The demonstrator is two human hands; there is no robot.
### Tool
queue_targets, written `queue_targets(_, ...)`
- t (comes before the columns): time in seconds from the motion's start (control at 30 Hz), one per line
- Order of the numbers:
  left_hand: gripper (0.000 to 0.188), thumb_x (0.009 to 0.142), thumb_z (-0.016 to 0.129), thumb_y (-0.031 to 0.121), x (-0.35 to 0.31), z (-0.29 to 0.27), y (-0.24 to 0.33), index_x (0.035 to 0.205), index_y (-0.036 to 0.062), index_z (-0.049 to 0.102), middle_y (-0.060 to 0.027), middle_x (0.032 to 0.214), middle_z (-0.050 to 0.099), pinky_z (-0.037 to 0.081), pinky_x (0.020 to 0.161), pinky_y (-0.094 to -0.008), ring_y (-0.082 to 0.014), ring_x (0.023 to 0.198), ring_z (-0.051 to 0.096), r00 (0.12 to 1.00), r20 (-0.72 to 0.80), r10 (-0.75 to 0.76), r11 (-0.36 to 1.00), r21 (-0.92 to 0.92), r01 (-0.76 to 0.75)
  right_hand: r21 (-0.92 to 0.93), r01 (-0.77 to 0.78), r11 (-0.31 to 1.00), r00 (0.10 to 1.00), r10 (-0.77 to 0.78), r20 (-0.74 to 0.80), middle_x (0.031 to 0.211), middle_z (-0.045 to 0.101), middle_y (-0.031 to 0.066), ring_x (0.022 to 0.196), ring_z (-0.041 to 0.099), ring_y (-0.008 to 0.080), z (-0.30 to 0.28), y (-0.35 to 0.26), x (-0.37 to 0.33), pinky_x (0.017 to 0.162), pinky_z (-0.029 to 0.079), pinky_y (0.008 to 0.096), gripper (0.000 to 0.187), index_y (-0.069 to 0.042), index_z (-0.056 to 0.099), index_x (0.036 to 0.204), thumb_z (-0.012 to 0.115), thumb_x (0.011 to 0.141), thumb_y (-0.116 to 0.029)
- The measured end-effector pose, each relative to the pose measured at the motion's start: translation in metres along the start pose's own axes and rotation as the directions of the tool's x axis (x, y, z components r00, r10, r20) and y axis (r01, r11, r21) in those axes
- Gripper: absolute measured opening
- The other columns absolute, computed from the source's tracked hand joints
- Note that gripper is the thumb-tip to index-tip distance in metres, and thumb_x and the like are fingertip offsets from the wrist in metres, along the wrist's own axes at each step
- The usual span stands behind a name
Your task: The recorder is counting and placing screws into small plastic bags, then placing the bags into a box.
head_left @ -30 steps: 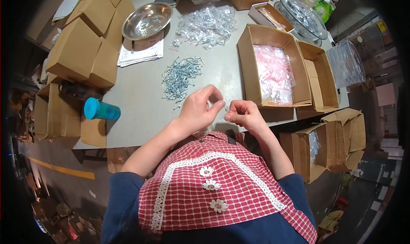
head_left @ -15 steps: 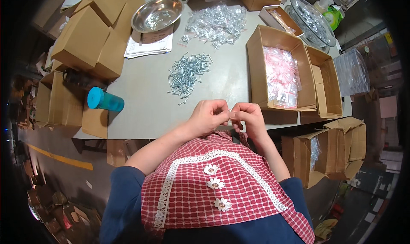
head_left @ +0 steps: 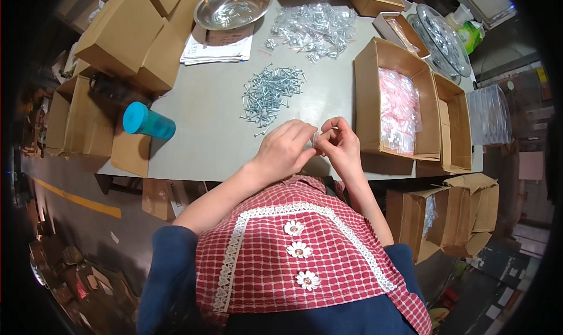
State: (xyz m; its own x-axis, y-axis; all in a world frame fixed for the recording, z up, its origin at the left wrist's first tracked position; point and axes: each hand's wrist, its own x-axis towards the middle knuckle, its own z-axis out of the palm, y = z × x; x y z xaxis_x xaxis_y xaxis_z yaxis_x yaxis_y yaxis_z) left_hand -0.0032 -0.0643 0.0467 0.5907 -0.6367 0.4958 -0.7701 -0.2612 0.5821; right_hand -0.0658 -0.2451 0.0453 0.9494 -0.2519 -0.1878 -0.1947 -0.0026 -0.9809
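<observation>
Pinching clear plastic, left hand and right hand sit near the table edge, open room leftward

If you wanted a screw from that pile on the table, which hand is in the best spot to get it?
Probably the left hand. The screw pile lies just beyond it, while the right hand is farther off, closer to the cardboard box of pinkish packets.
</observation>
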Motion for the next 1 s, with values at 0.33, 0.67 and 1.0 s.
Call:
queue_targets(0.33,0.034,0.089,0.08,0.036,-0.032,-0.016,-0.047,0.106,0.0074,0.075,-0.012,0.089,0.075,0.057,0.074,-0.0398,-0.0287,0.082,0.072,0.889,0.082,-0.45,0.887,-0.076,0.456,-0.736,0.324,0.594,0.934,-0.323,0.15,0.09,0.071,0.0147,0.082,0.071,0.0323,0.021,0.03,0.109,0.071,0.056,0.045,0.021,-0.003,0.069,0.101,0.072,0.089,-0.02)
queue_targets(0.67,0.043,0.088,0.084,0.029,-0.04,-0.029,-0.063,0.12,0.0033,0.073,-0.0112,0.089,0.074,0.056,0.066,-0.0288,-0.0139,0.07,0.07,0.798,0.123,-0.59,0.751,-0.281,0.598,-0.932,0.353,0.081,0.918,-0.223,0.328,0.091,0.069,0.0185,0.084,0.069,0.0402,0.035,0.048,0.133,0.075,0.057,0.0501,0.013,0.0,0.066,0.087,0.066,0.085,-0.012)
queue_targets(1.0,0.042,0.087,0.081,0.036,-0.022,-0.031,-0.068,0.119,0.0098,0.074,-0.0135,0.099,0.076,0.058,0.076,-0.0376,-0.0261,0.08,0.072,0.812,0.18,-0.555,0.755,-0.301,0.583,-0.739,0.081,0.669,0.994,-0.107,0.012,0.082,0.074,0.0164,0.076,0.072,0.0297,0.002,0.027,0.105,0.073,0.056,0.0395,0.023,0.0,0.074,0.091,0.071,0.085,-0.023)
